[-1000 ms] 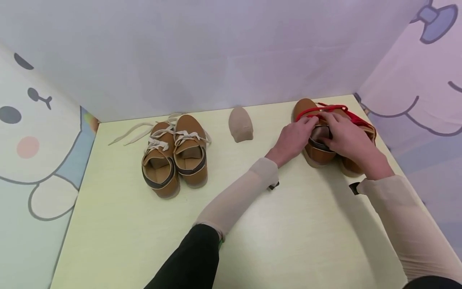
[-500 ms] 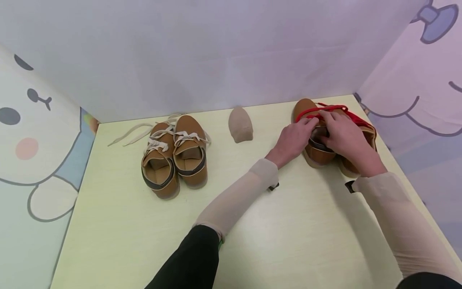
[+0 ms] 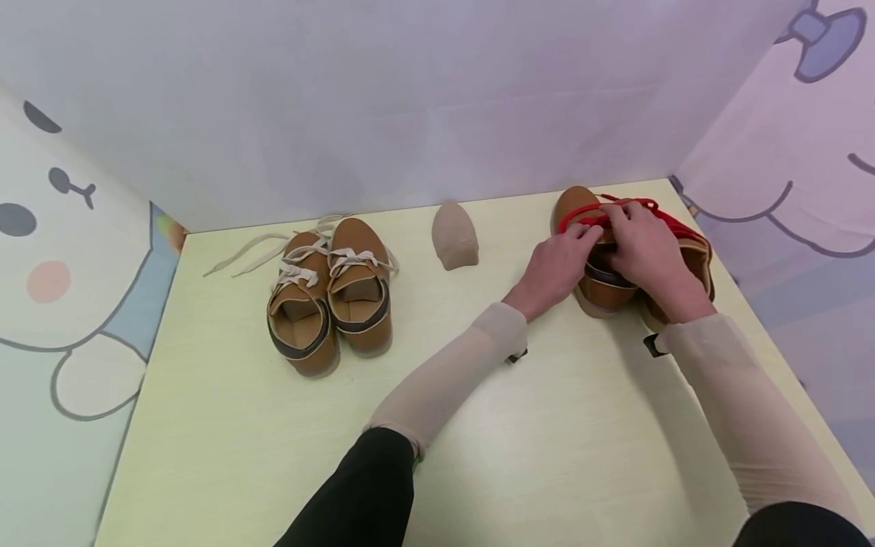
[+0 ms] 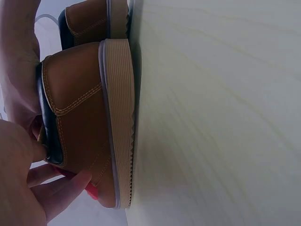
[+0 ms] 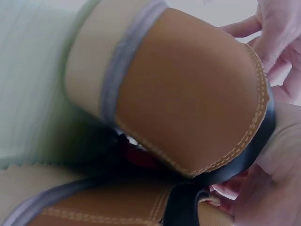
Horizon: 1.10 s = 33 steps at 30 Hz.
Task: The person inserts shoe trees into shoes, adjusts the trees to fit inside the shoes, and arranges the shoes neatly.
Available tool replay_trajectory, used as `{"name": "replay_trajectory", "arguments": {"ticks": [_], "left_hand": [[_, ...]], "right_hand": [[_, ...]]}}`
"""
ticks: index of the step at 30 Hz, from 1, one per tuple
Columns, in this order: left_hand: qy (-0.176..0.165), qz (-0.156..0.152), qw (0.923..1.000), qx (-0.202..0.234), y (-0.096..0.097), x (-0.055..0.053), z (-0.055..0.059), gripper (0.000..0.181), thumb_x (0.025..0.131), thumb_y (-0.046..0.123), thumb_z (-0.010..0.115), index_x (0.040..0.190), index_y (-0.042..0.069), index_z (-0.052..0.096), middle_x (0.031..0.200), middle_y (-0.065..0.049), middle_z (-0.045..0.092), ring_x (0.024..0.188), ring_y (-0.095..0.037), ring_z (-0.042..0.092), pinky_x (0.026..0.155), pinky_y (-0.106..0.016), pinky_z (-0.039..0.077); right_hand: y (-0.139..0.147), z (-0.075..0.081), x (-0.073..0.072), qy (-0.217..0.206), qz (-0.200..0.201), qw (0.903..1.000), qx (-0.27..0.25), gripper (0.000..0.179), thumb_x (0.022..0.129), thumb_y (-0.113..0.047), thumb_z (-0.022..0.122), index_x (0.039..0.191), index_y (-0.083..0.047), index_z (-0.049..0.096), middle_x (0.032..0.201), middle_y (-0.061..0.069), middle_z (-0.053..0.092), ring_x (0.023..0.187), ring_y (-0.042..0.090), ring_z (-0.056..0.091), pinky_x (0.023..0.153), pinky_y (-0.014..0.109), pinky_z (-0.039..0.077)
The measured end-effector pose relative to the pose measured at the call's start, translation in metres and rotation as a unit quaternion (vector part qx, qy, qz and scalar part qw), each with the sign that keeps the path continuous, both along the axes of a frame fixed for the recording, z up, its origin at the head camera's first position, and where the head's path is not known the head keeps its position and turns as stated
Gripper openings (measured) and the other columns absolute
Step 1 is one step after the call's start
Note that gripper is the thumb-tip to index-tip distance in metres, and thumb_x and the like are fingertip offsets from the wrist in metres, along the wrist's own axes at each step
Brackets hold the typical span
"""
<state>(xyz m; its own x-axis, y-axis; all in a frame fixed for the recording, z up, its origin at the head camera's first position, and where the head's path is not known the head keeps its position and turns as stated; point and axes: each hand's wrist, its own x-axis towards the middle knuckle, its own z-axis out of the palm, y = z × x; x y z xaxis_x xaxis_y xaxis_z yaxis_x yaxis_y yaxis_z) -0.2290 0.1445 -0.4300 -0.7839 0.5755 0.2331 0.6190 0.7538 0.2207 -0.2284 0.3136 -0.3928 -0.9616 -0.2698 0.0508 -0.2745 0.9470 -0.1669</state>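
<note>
A brown shoe with red laces (image 3: pixel 604 293) stands at the table's back right, a matching shoe (image 3: pixel 699 262) close on its right. My left hand (image 3: pixel 560 262) grips the left edge of the first shoe's opening. In the left wrist view its thumb lies at the dark collar, its fingers along the outside by a red lace (image 4: pixel 91 189). From the right, my right hand (image 3: pixel 645 247) reaches over the same opening and holds its right edge near the laces. Its fingertips are partly hidden. The shoe's heel (image 5: pixel 188 89) fills much of the right wrist view.
Another brown pair, a left shoe (image 3: pixel 301 319) and a right shoe (image 3: pixel 361 292), stands at the left with pale laces. Its loose lace ends (image 3: pixel 256 254) trail leftward. A beige toe-shaped piece (image 3: pixel 455 237) lies between the pairs. Fabric walls (image 3: pixel 410 106) border the pale table (image 3: pixel 478 441).
My right wrist and forearm have swung left, and the right thumb is less visible at the shoe's opening. My left hand and the shoes have stayed nearly still.
</note>
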Motion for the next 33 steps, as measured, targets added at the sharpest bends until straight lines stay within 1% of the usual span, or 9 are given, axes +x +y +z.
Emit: {"name": "replay_trajectory", "arguments": {"ticks": [5, 11, 13, 16, 19, 21, 24, 27, 33], "left_hand": [[0.011, 0.004, 0.9999, -0.006, -0.001, 0.001, -0.001, 0.036, 0.106, 0.023, 0.057, 0.142, 0.022, 0.054, 0.143, 0.001, 0.062, 0.085, -0.009, 0.069, 0.077, -0.02, 0.061], [0.004, 0.009, 0.9999, -0.011, 0.001, 0.002, 0.0, 0.039, 0.105, 0.023, 0.058, 0.144, 0.023, 0.053, 0.143, 0.0, 0.061, 0.097, -0.01, 0.07, 0.081, -0.022, 0.061], [0.0, 0.012, 0.9999, -0.012, 0.002, 0.002, 0.0, 0.041, 0.105, 0.025, 0.059, 0.145, 0.022, 0.051, 0.143, -0.001, 0.06, 0.1, -0.011, 0.069, 0.081, -0.022, 0.062], [-0.007, 0.018, 0.9997, -0.013, 0.004, 0.002, 0.002, 0.042, 0.106, 0.029, 0.056, 0.146, 0.019, 0.049, 0.14, -0.002, 0.06, 0.102, -0.012, 0.066, 0.082, -0.023, 0.062], [-0.011, 0.023, 0.9996, -0.01, 0.006, 0.002, 0.003, 0.041, 0.107, 0.032, 0.052, 0.145, 0.017, 0.047, 0.137, -0.002, 0.06, 0.101, -0.013, 0.064, 0.081, -0.023, 0.061], [-0.013, 0.026, 0.9996, -0.005, 0.008, 0.001, 0.003, 0.04, 0.109, 0.034, 0.05, 0.145, 0.017, 0.047, 0.135, -0.002, 0.061, 0.1, -0.013, 0.064, 0.081, -0.022, 0.061], [-0.006, 0.027, 0.9996, -0.002, 0.009, 0.001, 0.003, 0.039, 0.109, 0.035, 0.051, 0.145, 0.019, 0.048, 0.132, -0.002, 0.062, 0.099, -0.013, 0.064, 0.081, -0.022, 0.061], [0.011, 0.028, 0.9995, -0.01, 0.008, 0.0, 0.003, 0.036, 0.11, 0.033, 0.051, 0.143, 0.019, 0.05, 0.13, -0.003, 0.062, 0.095, -0.013, 0.065, 0.08, -0.022, 0.061], [0.04, 0.018, 0.9989, -0.015, 0.006, 0.0, 0.003, 0.027, 0.111, 0.03, 0.047, 0.135, 0.018, 0.056, 0.125, -0.004, 0.063, 0.09, -0.014, 0.065, 0.079, -0.024, 0.062]], "right_hand": [[-0.002, -0.001, 0.0, -0.001, -0.008, 1.0, -0.002, 0.076, 0.082, -0.007, 0.081, 0.149, 0.004, 0.044, 0.135, 0.039, 0.049, 0.123, 0.057, 0.047, 0.105, 0.075, 0.042], [-0.003, -0.003, 0.001, 0.001, -0.023, 0.9997, 0.006, 0.074, 0.083, -0.006, 0.077, 0.149, 0.002, 0.045, 0.143, 0.039, 0.043, 0.13, 0.06, 0.037, 0.104, 0.076, 0.034], [-0.002, -0.003, 0.001, -0.003, -0.011, 0.9999, 0.0, 0.075, 0.082, -0.003, 0.076, 0.149, 0.003, 0.043, 0.146, 0.039, 0.041, 0.132, 0.061, 0.035, 0.108, 0.077, 0.032], [0.001, -0.002, -0.001, -0.015, 0.024, 0.9995, -0.016, 0.074, 0.082, 0.002, 0.075, 0.148, 0.004, 0.043, 0.149, 0.038, 0.04, 0.135, 0.061, 0.037, 0.114, 0.076, 0.032], [0.004, -0.002, -0.004, -0.04, 0.05, 0.9974, -0.032, 0.076, 0.081, 0.003, 0.076, 0.15, 0.004, 0.042, 0.151, 0.036, 0.041, 0.136, 0.059, 0.041, 0.114, 0.074, 0.035], [0.005, -0.002, -0.005, -0.056, 0.057, 0.9962, -0.035, 0.077, 0.082, 0.002, 0.076, 0.151, 0.004, 0.042, 0.153, 0.036, 0.041, 0.136, 0.058, 0.043, 0.112, 0.073, 0.038], [0.007, -0.001, -0.008, -0.075, 0.059, 0.9948, -0.036, 0.079, 0.084, 0.001, 0.075, 0.154, 0.002, 0.039, 0.154, 0.035, 0.04, 0.136, 0.056, 0.045, 0.111, 0.072, 0.04], [0.006, 0.0, -0.011, -0.084, 0.057, 0.9943, -0.031, 0.081, 0.085, 0.001, 0.075, 0.156, 0.0, 0.036, 0.154, 0.035, 0.041, 0.134, 0.056, 0.046, 0.11, 0.072, 0.042], [0.008, -0.001, -0.012, -0.079, 0.059, 0.9946, -0.033, 0.079, 0.087, 0.0, 0.074, 0.156, -0.002, 0.035, 0.15, 0.034, 0.046, 0.13, 0.055, 0.051, 0.109, 0.071, 0.043]]}}
